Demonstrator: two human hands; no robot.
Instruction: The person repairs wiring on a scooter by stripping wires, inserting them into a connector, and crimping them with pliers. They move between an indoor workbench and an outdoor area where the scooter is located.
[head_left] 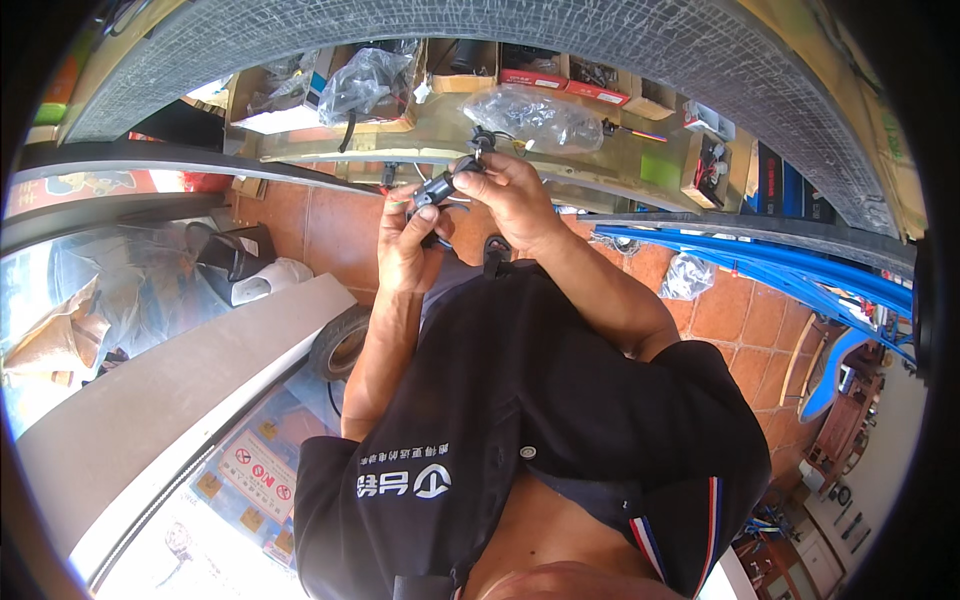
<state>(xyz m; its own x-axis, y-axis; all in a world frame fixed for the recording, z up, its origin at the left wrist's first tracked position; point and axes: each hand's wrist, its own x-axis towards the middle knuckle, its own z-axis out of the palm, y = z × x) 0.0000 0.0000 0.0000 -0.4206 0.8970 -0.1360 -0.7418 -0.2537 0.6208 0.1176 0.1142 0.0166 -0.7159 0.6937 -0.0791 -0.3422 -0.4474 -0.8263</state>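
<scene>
Both my hands are raised in front of my chest, near the shelf edge, around a small black part (pixel 434 192) with a cylindrical body and a thin curved lever. It looks like a brake lever. My left hand (pixel 402 245) grips its lower end, thumb laid along the body. At the upper end, my right hand (pixel 512 200) is closed with its thumb and forefinger pinched on a rounded black piece (pixel 468 165). Whether that piece is joined to the lever is hard to see. Just beyond the right fingers, a black fitting with thin wires (pixel 483 138) shows against the shelf.
A shelf (pixel 440 142) ahead carries open cardboard boxes (pixel 462 65), a clear plastic bag (pixel 540 118) and small parts. Blue metal tubes (pixel 780 262) extend at right. A tyre (pixel 340 342) stands at left, beside a pale panel (pixel 190 400). Tiled floor (pixel 330 240) lies below.
</scene>
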